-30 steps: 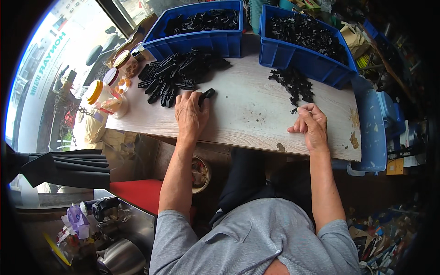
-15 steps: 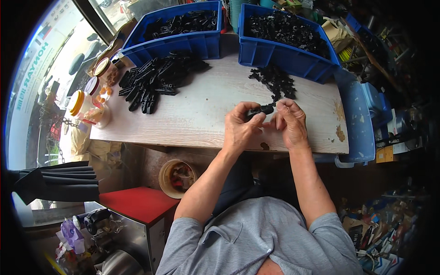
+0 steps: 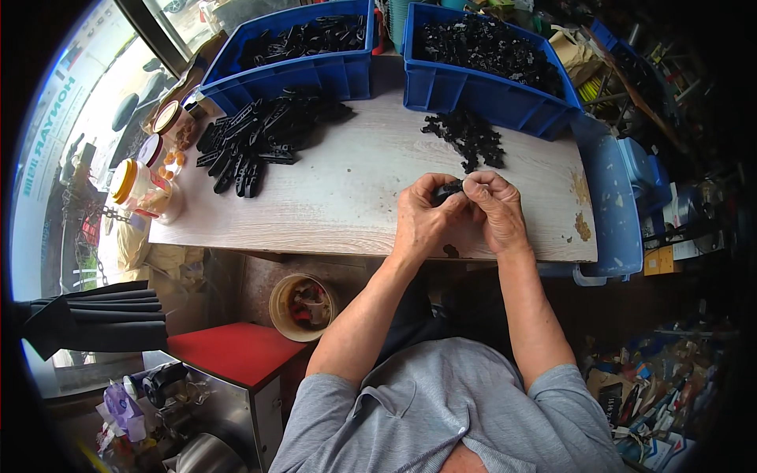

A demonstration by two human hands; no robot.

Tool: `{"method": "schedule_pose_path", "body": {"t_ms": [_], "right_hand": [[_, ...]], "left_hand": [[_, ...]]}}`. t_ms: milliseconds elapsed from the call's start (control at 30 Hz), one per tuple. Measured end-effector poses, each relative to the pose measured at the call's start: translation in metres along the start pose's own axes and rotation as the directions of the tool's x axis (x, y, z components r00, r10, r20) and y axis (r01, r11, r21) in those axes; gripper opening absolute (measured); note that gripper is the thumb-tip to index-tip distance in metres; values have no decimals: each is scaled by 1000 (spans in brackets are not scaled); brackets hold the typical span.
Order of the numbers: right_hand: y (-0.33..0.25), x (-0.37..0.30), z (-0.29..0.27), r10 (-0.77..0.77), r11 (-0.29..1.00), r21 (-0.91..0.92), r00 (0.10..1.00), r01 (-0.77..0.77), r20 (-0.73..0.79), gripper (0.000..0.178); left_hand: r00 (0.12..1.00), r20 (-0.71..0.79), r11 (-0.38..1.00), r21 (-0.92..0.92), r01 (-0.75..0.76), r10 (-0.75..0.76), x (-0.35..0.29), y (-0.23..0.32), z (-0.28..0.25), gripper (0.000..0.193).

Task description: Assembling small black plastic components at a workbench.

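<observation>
Over the front part of the table, my left hand (image 3: 424,217) is closed around a black plastic piece (image 3: 448,189), one of the long narrow kind by what shows. My right hand (image 3: 498,211) meets it from the right, thumb and fingers pinched together at the piece's end. Whatever small part lies between those right fingertips is hidden. Just beyond the hands spreads a loose pile of small black plastic parts (image 3: 469,138). Farther left lies a heap of long black plastic pieces (image 3: 252,142), slotted and narrow.
Two blue bins stand at the back: the left bin (image 3: 296,83) holds long black pieces, the right bin (image 3: 481,102) small black parts. Lidded jars (image 3: 146,189) line the table's left edge. Below are a waste bucket (image 3: 276,315) and a red-topped cabinet (image 3: 229,355).
My hands have drawn closer together, the right fingers now pressing against the end of the black piece. More of the piece is covered by my fingers. The view has shifted slightly.
</observation>
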State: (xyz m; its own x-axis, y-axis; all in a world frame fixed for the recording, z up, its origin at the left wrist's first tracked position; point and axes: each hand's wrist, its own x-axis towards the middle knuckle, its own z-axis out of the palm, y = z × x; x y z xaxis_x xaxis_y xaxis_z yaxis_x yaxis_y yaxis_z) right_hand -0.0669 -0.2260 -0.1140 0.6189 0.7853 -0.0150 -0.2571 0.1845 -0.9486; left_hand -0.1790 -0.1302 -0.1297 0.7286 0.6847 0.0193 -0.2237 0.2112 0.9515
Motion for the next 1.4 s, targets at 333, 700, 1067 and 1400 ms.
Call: {"method": "schedule_pose_path", "body": {"t_ms": [333,700,1067,1400], "right_hand": [[7,2,-4,6,999,-41,1000,-6,-8,14],[4,1,-1,-8,1000,-29,1000,7,-26,10],[6,3,-1,6,1000,-23,999,-7,-46,10],[11,3,-5,-70,997,22,996,71,-54,12]], "left_hand": [[986,-43,979,-136,153,-160,0,18,0,23],[979,-70,973,-140,182,-193,2,20,1,19],[978,24,971,-121,207,-205,1,22,-5,21],[993,94,992,-90,84,-76,1,8,-10,29]]}}
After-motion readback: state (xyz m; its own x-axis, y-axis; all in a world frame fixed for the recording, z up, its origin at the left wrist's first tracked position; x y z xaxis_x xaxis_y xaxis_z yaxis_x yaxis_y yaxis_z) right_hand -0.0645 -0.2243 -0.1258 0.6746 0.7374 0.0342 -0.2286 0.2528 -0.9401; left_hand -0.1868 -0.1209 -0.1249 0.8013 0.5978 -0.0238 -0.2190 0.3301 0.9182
